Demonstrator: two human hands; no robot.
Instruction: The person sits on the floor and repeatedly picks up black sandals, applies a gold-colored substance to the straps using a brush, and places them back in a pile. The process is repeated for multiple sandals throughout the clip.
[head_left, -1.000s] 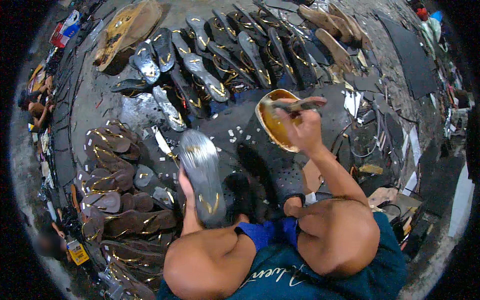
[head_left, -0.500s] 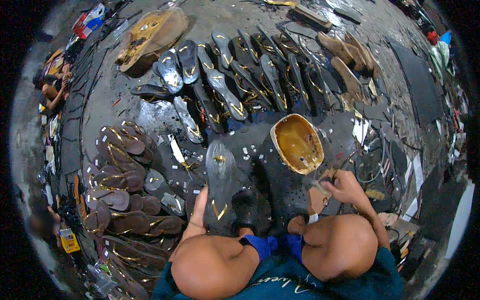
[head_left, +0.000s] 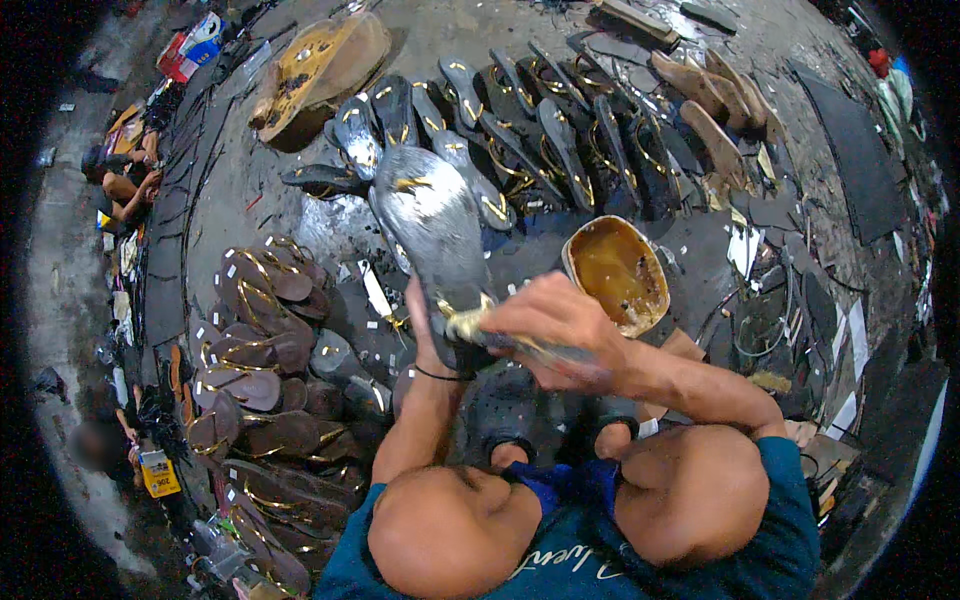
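Note:
My left hand [head_left: 427,335] grips the heel end of a black flip-flop sole [head_left: 432,235], held up and tilted in front of me. Its upward face is shiny and wet-looking at the far end, with gold strap pieces showing. In my closed right hand [head_left: 560,325] is a brush [head_left: 467,322], its pale yellowish bristles pressed on the sole near the heel; the hand partly hides the handle. To the right of the sole stands a cream-rimmed tub [head_left: 655,318] of amber, glue-like liquid.
Black flip-flop soles [head_left: 560,140] with gold straps lie in a row beyond. Brown flip-flops [head_left: 262,350] are piled on the left. A yellow-stained basin [head_left: 365,65] sits at the far left, brown soles [head_left: 715,140] at the far right. A person [head_left: 130,185] crouches at the left edge.
The sole has been raised and carried away from my knees in my left hand. My right hand has come left from beside the tub, bringing the brush onto the sole.

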